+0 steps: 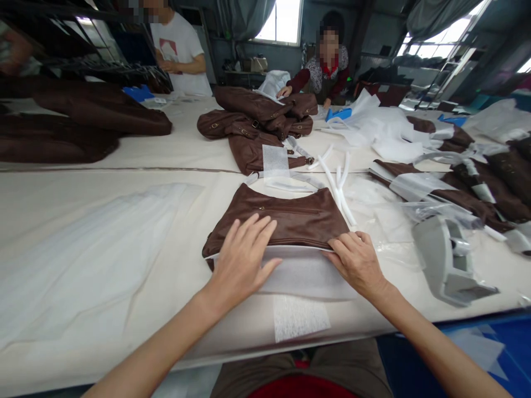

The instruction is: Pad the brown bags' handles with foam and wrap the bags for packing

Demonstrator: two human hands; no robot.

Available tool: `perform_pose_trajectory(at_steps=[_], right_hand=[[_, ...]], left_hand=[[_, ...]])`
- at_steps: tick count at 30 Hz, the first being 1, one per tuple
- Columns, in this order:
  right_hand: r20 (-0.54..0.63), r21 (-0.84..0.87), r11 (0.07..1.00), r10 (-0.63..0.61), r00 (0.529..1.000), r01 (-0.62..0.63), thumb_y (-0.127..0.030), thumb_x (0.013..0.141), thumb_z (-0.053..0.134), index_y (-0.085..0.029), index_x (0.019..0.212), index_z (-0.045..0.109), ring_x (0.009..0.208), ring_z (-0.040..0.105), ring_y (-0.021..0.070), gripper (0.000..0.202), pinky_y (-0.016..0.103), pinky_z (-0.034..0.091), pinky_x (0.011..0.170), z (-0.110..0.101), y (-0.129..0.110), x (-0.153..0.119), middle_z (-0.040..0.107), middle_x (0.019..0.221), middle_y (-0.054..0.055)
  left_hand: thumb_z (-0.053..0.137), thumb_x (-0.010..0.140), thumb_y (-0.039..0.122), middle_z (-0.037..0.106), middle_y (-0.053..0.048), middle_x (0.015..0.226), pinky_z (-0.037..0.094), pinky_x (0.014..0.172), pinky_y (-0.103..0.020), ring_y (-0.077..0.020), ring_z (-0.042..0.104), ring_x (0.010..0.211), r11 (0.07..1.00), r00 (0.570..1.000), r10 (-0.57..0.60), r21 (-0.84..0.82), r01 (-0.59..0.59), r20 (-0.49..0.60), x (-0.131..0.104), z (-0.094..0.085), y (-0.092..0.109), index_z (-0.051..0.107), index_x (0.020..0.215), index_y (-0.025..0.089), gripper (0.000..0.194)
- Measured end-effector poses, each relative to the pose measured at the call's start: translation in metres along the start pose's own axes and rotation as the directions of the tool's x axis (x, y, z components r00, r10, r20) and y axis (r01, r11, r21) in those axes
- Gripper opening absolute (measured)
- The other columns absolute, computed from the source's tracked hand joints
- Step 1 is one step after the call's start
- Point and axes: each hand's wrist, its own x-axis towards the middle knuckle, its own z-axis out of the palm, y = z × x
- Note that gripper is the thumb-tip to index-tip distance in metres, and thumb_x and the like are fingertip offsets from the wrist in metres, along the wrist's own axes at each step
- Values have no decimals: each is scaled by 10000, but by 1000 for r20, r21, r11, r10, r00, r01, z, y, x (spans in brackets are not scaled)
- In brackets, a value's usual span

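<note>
A brown leather handbag (290, 221) with a zip lies flat on the table in front of me. My left hand (244, 257) rests on its near left part, fingers stretched out and apart. At the near right corner my right hand (357, 260) is closed, its fingers pinching the bag's edge. A sheet of white wrapping paper (298, 273) sticks out from under the bag's near edge. The bag's wrapped strap (286, 186) lies beyond it, with a small white foam square (275, 161) there. Another white square (301, 319) lies at the table's front edge.
A grey tape dispenser (440, 260) stands to the right, near wrapped brown bags (435, 190). More brown bags (257, 119) are piled ahead and at the far left. White sheets (103, 254) cover the left side. Two people stand across the table (178, 157).
</note>
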Motion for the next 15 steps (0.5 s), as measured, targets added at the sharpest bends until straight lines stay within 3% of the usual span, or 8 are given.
perform_pose_trajectory(at_steps=[3, 6, 8, 11, 15], right_hand=[[-53, 54, 998, 44, 998, -42, -279, 966, 562, -133, 1076, 637, 860, 542, 248, 199, 408, 396, 799, -15, -10, -2, 635, 918, 109], [-98, 268, 964, 30, 995, -3, -207, 959, 554, -117, 1277, 549, 986, 549, 259, 331, 412, 445, 848, -31, -41, -6, 631, 1069, 151], [-40, 447, 890, -79, 996, 88, -180, 972, 509, -116, 1273, 546, 995, 560, 239, 310, 388, 465, 873, -29, -70, -4, 647, 1062, 136], [94, 554, 820, -229, 969, 140, -278, 994, 492, -113, 1231, 577, 1104, 563, 250, 301, 389, 455, 957, 0, -104, 9, 658, 1132, 139], [311, 560, 828, -223, 924, 11, -363, 1015, 464, -194, 1228, 597, 1041, 628, 203, 303, 313, 488, 904, 37, -105, 20, 697, 1116, 69]], left_hand=[[616, 904, 246, 708, -77, 967, 553, 792, -411, -287, 685, 956, 999, 948, -22, 41, 10, 317, 21, 12, 0, 623, 1023, 192, 131], [578, 915, 212, 704, -52, 894, 547, 656, -363, -277, 707, 849, 998, 921, -34, 56, 13, 389, 27, 11, -2, 606, 948, 193, 47], [564, 898, 169, 720, -66, 935, 561, 689, -371, -276, 716, 867, 1000, 931, -8, 27, -2, 364, 24, 10, -2, 606, 983, 186, 96], [500, 848, 81, 733, -103, 1072, 588, 773, -377, -265, 725, 933, 999, 967, 36, -45, -26, 251, 12, 20, -3, 627, 1037, 183, 250], [395, 815, 50, 721, -109, 1173, 600, 851, -346, -238, 712, 1035, 982, 986, 165, -86, -167, -39, -10, 47, -10, 667, 994, 191, 355]])
